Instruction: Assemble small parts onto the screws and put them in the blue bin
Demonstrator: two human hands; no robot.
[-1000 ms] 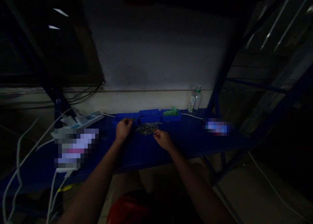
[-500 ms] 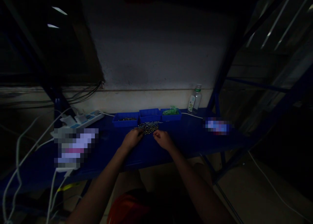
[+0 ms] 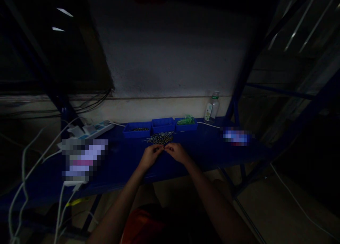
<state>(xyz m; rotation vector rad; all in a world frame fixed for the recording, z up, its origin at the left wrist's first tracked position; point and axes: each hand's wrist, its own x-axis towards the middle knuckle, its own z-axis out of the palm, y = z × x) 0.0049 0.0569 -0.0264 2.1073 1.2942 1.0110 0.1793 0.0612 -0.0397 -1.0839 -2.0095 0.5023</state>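
Note:
On the blue table a loose pile of small metal pieces, which look like screws or pins (image 3: 160, 137), lies just beyond my hands. My left hand (image 3: 151, 156) is closed in a pinch at the near edge of the pile. Fingertip to fingertip with it, my right hand (image 3: 176, 151) pinches too. Whatever sits between the fingers is too small and dark to name. Behind the pile stand a blue bin (image 3: 130, 133) with similar metal pieces, a middle blue bin (image 3: 159, 126), and a right blue bin (image 3: 190, 128) holding green plastic pieces (image 3: 187, 120).
A clear bottle (image 3: 211, 109) stands at the back right, near a blurred-out object (image 3: 236, 136). To the left lie a white power strip (image 3: 98, 129) with plugs, another blurred-out object (image 3: 85, 160) and white cables (image 3: 23, 173). Blue frame posts rise at both sides.
My left hand has moved right, from the pile's left side to meet my right hand in front of it. My right hand has shifted slightly left.

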